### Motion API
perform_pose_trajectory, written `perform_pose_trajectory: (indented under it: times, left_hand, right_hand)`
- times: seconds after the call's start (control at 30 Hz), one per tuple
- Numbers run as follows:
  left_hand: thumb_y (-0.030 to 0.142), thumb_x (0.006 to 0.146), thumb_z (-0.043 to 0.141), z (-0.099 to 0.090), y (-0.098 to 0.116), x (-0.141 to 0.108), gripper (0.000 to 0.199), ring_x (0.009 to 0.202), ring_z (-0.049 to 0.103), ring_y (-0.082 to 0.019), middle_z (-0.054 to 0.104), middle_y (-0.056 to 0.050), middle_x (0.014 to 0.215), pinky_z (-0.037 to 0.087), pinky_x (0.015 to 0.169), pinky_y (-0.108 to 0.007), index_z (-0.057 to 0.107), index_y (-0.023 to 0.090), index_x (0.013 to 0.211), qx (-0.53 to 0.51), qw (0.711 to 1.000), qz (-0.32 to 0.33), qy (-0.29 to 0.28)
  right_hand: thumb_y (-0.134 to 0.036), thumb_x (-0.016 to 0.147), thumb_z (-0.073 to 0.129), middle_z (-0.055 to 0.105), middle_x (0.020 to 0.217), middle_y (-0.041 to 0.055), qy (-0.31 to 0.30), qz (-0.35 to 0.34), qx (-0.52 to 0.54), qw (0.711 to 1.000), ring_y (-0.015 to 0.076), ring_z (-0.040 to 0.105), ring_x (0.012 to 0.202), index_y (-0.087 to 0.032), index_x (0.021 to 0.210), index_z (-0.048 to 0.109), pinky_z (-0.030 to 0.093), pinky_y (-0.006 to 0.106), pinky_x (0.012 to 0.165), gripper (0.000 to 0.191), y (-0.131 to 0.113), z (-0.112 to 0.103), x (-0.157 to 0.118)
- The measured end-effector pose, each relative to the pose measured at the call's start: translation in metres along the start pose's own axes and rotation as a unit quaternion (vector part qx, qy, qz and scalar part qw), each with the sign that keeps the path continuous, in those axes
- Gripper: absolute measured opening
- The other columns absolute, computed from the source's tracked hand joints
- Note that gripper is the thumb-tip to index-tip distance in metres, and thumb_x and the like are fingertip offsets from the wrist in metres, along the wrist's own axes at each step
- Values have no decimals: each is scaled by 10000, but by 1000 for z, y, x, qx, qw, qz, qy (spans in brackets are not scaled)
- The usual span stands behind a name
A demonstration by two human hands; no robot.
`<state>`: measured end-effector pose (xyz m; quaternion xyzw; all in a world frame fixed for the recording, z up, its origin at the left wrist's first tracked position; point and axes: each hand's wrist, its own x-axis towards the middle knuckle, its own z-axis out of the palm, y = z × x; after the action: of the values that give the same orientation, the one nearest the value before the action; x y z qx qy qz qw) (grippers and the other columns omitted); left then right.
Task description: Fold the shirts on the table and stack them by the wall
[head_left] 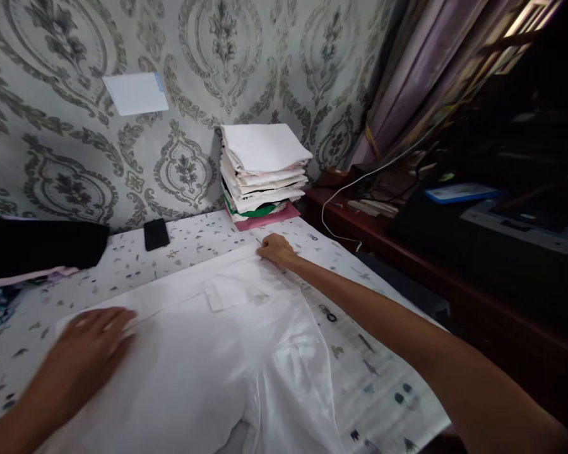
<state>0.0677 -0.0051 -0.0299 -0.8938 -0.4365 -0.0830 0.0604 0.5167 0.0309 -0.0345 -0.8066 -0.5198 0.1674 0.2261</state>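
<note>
A white shirt with a chest pocket lies spread sideways over the patterned sheet, its sleeve toward me on the right. At its far right end, my right hand is closed, pinching the shirt near the collar. My left hand rests on the lower left part of the shirt, fingers stretched out and slightly blurred. Some creases run across the shirt around the sleeve and shoulder.
A stack of folded clothes stands against the patterned wall. A black phone lies to its left. Dark clothes are piled at far left. On the right, a dark red wooden table adjoins the bed, with a white cable across it.
</note>
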Motion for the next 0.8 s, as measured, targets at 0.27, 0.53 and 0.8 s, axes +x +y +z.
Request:
perform_pose_trajectory:
  times: [0.27, 0.53, 0.8]
  left_hand:
    - [130, 904, 415, -2, 173, 104, 248, 971, 594, -268, 646, -139, 1085, 480, 798, -418, 590, 173, 1074, -3, 973, 219, -70]
    - [-40, 815, 364, -13, 174, 120, 321, 854, 599, -235, 626, -107, 954, 452, 702, -367, 585, 166, 922, 43, 969, 205, -132]
    - [231, 915, 416, -26, 150, 127, 168, 747, 587, -175, 635, -23, 831, 421, 671, -305, 581, 206, 897, -159, 958, 165, -174]
  right_hand:
    - [-130, 797, 554, 711, 1027, 50, 32, -216, 9, 976, 215, 583, 1034, -192, 978, 711, 447, 294, 885, 247, 0, 8, -10]
    - [-112, 831, 536, 705, 1013, 84, 56, -221, 24, 973, 218, 581, 1008, -155, 932, 728, 425, 308, 942, 221, 21, 22, -1]
    - [-55, 846, 470, 689, 1036, 68, 31, -214, 35, 976, 166, 622, 899, -173, 1176, 668, 465, 265, 843, 403, 36, 9, 21]
